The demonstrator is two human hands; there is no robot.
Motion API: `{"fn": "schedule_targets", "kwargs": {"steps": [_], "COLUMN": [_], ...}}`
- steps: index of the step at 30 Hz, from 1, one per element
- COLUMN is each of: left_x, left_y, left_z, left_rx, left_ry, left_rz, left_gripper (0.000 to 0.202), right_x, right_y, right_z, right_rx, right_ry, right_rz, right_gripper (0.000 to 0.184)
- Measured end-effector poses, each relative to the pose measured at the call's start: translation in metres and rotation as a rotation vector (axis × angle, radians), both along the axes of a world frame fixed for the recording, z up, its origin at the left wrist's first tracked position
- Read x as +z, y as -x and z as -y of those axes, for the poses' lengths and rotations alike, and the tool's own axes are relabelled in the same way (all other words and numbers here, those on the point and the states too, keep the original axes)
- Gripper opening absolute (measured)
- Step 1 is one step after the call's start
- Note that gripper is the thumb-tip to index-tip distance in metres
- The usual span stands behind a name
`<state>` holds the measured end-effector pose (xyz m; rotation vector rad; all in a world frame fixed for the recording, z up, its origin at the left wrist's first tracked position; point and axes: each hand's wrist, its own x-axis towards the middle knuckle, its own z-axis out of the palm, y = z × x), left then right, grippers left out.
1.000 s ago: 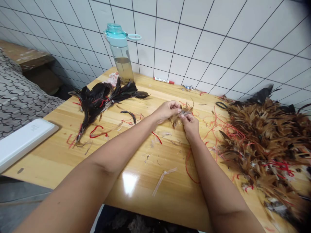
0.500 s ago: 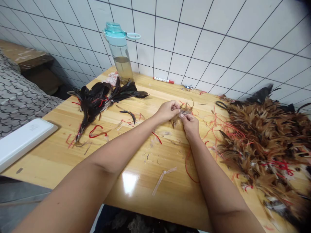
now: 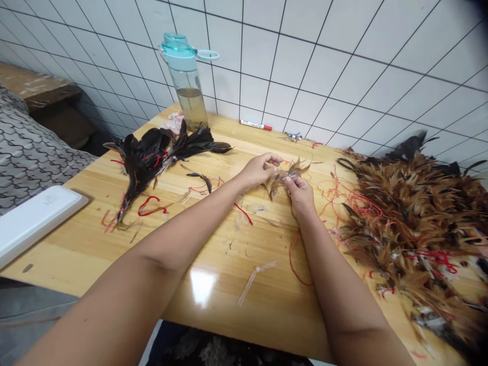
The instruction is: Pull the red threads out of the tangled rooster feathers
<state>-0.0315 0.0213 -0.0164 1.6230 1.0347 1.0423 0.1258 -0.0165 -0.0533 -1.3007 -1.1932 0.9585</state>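
Observation:
My right hand [image 3: 301, 195] pinches a small bunch of brown feathers [image 3: 293, 172] between thumb and fingertips above the middle of the table. Just left of the bunch is my left hand [image 3: 260, 170], its fingers curved and apart from the thumb; no feather shows clearly between them. More brown feathers hang below, between the two hands. Loose feather bits and a short red string [image 3: 244, 214] lie on the wood under my left forearm.
A large heap of brown feathers [image 3: 415, 203] with red threads covers the table's right side. Black feathers [image 3: 141, 157] lie left. A water bottle [image 3: 188, 86] and red-capped marker [image 3: 255, 125] stand and lie near the tiled wall. A white box-like object [image 3: 41, 218] sits at the left edge.
My left hand has let go of the feather bunch, moved slightly left and spread its fingers. My right hand still pinches the bunch, now more exposed.

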Motion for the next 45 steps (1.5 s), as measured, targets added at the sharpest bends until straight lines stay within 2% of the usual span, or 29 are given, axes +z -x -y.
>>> {"fn": "schedule_targets", "kwargs": {"steps": [4,7,9,13,16,21,27,35,42,45], "left_x": [-0.006,-0.011,-0.013,-0.009,-0.003,0.002,-0.001,-0.002,-0.002,-0.001], "left_y": [-0.002,-0.009,-0.011,-0.004,0.007,0.016,0.012,0.009,0.007,0.008], "left_z": [0.001,0.003,0.003,-0.001,-0.004,-0.006,-0.006,-0.003,0.0,-0.002], "left_rx": [-0.158,-0.213,-0.182,-0.082,-0.034,-0.064,-0.126,-0.184,-0.224,-0.149], "left_ry": [0.165,0.245,0.24,0.108,-0.036,-0.283,-0.449,-0.553,-0.533,-0.534], "left_rz": [0.088,0.114,0.11,0.05,-0.107,-0.301,-0.422,-0.517,-0.454,-0.404], "left_gripper": [0.037,0.025,0.013,0.005,0.006,0.006,0.01,0.011,0.009,0.012], "right_x": [0.003,0.003,0.003,0.003,0.002,-0.005,-0.012,-0.009,-0.011,-0.009], "right_y": [0.001,0.002,0.003,0.003,0.002,-0.001,-0.004,-0.004,-0.004,-0.003], "right_z": [0.001,0.002,0.002,0.003,0.003,-0.001,-0.005,-0.004,-0.005,-0.003], "right_rx": [-0.002,0.011,0.011,-0.023,-0.064,-0.149,-0.152,-0.097,-0.05,-0.033], "right_ry": [0.023,0.018,0.008,-0.005,-0.001,0.022,0.029,0.043,0.023,0.012], "right_rz": [-0.04,0.009,0.026,0.042,0.055,0.096,0.197,0.259,0.286,0.236], "right_gripper": [0.036,0.035,0.034,0.03,0.029,0.031,0.031,0.031,0.037,0.037]}}
